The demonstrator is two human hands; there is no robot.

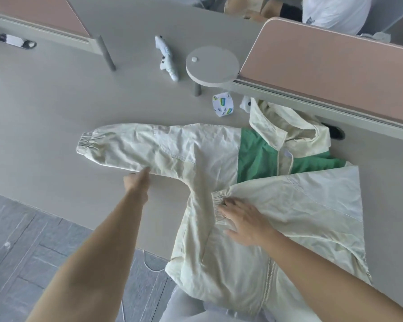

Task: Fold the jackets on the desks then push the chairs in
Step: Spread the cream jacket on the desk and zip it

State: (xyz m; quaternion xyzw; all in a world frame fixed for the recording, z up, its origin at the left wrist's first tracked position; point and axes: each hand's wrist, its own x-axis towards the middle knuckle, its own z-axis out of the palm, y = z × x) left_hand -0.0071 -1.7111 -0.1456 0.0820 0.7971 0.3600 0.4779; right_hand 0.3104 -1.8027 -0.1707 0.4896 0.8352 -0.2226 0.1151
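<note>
A cream jacket [219,159] with a green chest band lies spread front-up on the grey desk [56,112], its hem hanging over the near edge. One sleeve [130,147] stretches out to the left. The other sleeve [300,196] is folded across the body, its elastic cuff at the middle. My left hand [136,180] pinches the lower edge of the outstretched sleeve near its middle. My right hand [244,219] lies flat with spread fingers on the folded sleeve's cuff. No chair is in view.
A round grey stand [212,66] rises at the back of the desk, with a white tube [166,59] to its left and a small printed paper cup [222,105] in front. Pink divider panels [335,68] border the desk at right and far left. Grey floor [21,228] lies below.
</note>
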